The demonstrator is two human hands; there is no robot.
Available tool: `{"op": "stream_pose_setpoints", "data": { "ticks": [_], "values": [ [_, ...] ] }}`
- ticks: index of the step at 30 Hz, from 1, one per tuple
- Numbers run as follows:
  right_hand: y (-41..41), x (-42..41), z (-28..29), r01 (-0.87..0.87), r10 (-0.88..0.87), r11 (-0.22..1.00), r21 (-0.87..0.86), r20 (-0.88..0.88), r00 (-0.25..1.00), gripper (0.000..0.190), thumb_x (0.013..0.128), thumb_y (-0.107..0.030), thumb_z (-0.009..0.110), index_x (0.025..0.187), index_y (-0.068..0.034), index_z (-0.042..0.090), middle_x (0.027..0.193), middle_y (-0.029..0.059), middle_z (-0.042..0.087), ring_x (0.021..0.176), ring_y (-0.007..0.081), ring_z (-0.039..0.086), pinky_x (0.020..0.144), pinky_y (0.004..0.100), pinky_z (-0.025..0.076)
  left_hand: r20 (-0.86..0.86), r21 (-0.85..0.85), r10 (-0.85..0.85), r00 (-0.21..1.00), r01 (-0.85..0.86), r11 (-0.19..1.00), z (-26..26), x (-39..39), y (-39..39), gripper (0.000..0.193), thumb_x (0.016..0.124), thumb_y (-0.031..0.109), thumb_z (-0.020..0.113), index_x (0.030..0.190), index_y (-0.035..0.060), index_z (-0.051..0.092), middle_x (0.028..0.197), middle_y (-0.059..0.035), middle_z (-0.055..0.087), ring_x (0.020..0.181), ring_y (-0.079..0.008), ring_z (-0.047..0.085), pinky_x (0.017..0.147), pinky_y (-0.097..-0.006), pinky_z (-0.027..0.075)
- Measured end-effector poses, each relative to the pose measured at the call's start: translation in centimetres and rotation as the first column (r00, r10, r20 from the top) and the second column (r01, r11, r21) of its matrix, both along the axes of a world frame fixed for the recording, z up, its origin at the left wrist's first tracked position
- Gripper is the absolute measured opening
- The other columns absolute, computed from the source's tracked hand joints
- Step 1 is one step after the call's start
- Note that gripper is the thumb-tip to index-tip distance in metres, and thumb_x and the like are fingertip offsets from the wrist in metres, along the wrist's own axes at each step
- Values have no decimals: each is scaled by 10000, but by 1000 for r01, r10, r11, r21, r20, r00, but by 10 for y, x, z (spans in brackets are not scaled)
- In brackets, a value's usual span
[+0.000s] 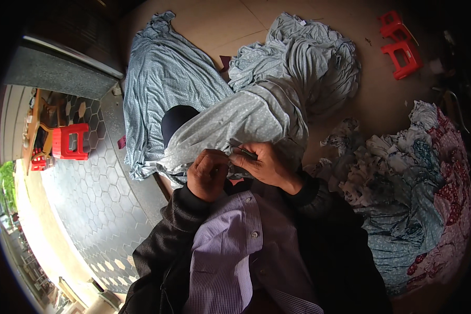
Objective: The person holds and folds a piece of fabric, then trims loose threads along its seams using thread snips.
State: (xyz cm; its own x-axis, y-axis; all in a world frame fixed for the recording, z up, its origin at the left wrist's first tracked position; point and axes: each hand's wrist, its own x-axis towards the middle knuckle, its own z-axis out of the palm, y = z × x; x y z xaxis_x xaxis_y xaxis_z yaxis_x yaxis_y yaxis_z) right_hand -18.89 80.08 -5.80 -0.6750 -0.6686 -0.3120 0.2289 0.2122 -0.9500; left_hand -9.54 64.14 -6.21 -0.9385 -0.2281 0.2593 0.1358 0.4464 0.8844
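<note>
A pale grey cloth [235, 117] with small white dots lies across my lap and knees in loose folds. At its near edge my left hand [208, 174] is closed, its thumb and forefinger pinched on the fabric; the exact spot is hidden by the fingers. My right hand [271, 165] grips a small dark tool, which looks like thread snips [249, 153], with thin points sticking out past the fingertips towards the left hand. The fingertips of both hands almost meet just above my striped shirt.
A blue-grey dotted cloth [168, 74] spreads on the floor at left, and more grey cloth [318, 55] is heaped ahead. Right of me lies a pile of patterned fabrics [400, 188]. Red plastic stools stand at far right [402, 59] and on the hexagon tiles at left [71, 142].
</note>
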Motion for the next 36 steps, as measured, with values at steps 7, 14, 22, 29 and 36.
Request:
{"op": "stream_pose_setpoints", "data": {
  "ticks": [7, 14, 22, 29, 36],
  "values": [
    [-5, 5, 2, 51, -44, 993, -107, 63, 997, 121, 871, -103, 631, 889, 13, 661, 729, -16, 606, 633, 41, 461, 561, 173, 371, 244, 283, -15, 970, -57, 957, 6, 10, -1, 180, 739, -89, 594, 883, 16, 620, 871, -74, 637, 715, -159, 586, 627, -247, 476],
    [-2, 2, 16, 80, -54, 985, -153, 169, 984, 73, 863, -76, 616, 830, -13, 634, 712, -44, 555, 632, 39, 425, 570, 168, 344, 292, 593, -99, 951, -99, 799, 18, 12, 0, 127, 791, -61, 613, 909, -13, 614, 861, -72, 638, 708, -137, 582, 648, -236, 480],
    [-6, 6, 31, 4, 4, 984, -175, 44, 999, 77, 875, -86, 603, 828, -25, 611, 716, -44, 533, 625, 53, 409, 581, 182, 346, -34, 300, -150, 988, 153, 942, 7, -4, -8, 152, 825, 5, 676, 957, -31, 610, 824, -72, 634, 661, -131, 587, 638, -225, 479],
    [-3, -5, 41, -53, 40, 989, -136, -99, 994, 133, 904, -143, 617, 860, -20, 591, 731, -30, 550, 621, 69, 424, 589, 203, 365, 264, 742, -178, 948, -81, 665, 26, 12, -10, 105, 879, 41, 655, 951, -18, 609, 816, -82, 638, 607, -134, 601, 577, -211, 489],
    [7, -25, 49, -183, 177, 983, -12, -200, 964, 210, 920, -198, 626, 843, -3, 628, 688, -12, 556, 605, 84, 442, 581, 228, 377, 242, 818, -186, 952, -97, 568, 26, 9, -21, 83, 918, 55, 609, 967, -6, 583, 814, -98, 641, 585, -154, 623, 510, -221, 509]
  ]
}}
